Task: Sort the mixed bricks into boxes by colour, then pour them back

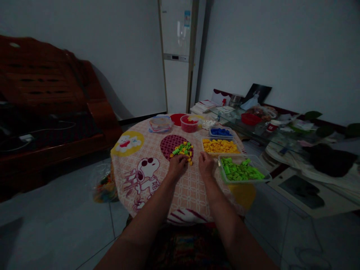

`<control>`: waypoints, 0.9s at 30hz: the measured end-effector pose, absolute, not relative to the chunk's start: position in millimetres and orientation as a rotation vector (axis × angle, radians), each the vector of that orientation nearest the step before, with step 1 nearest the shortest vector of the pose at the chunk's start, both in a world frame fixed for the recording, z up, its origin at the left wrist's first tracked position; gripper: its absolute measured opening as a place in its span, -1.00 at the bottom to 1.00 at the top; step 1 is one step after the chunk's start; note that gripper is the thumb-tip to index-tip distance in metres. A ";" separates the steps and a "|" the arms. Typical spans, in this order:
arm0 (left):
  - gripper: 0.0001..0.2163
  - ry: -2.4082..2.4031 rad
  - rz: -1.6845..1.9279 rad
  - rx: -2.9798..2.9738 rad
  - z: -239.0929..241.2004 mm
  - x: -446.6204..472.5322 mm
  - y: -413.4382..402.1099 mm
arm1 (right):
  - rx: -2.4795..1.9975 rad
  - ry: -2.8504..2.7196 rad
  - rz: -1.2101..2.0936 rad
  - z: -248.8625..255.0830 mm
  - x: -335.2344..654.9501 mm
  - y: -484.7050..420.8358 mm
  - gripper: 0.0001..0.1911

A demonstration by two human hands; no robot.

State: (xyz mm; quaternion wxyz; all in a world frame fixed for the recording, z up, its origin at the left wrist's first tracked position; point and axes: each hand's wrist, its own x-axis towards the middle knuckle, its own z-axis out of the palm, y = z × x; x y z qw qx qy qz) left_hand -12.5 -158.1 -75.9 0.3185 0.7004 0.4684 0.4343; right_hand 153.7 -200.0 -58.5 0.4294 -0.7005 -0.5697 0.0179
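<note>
A small loose pile of green and yellow toy building bricks (pixel 183 148) lies on the cloth-covered table. My left hand (pixel 177 165) is at the near edge of that pile, its fingers bent together; whatever is in them is too small to make out. To the right, my right hand (pixel 206 163) is curled closed beside the tubs, its fingertips partly hidden. Just beyond it stands a clear tub of yellow bricks (pixel 221 146). Closer on the right is a larger clear tub of green bricks (pixel 239 170).
A tub of blue bricks (pixel 221 131), a red-looking round tub (pixel 189 124) and a lidded clear container (pixel 160 123) stand along the table's far side. A cluttered glass shelf (pixel 239 120) borders the right. A bag of colourful pieces (pixel 104 189) sits on the floor at left.
</note>
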 end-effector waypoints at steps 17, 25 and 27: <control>-0.76 1.217 1.155 1.865 -73.1 -13.0 -159.2 | -2.100 -2.048 0.244 -26.5 138.1 -174.0 -0.64; -0.77 1.217 1.183 1.837 -77.9 -11.9 -156.6 | -2.146 -1.960 0.209 -26.8 133.3 -169.6 -0.65; -0.78 1.211 1.192 1.844 -80.2 -11.9 -155.5 | -2.154 -1.904 0.197 -29.0 133.4 -172.5 -0.65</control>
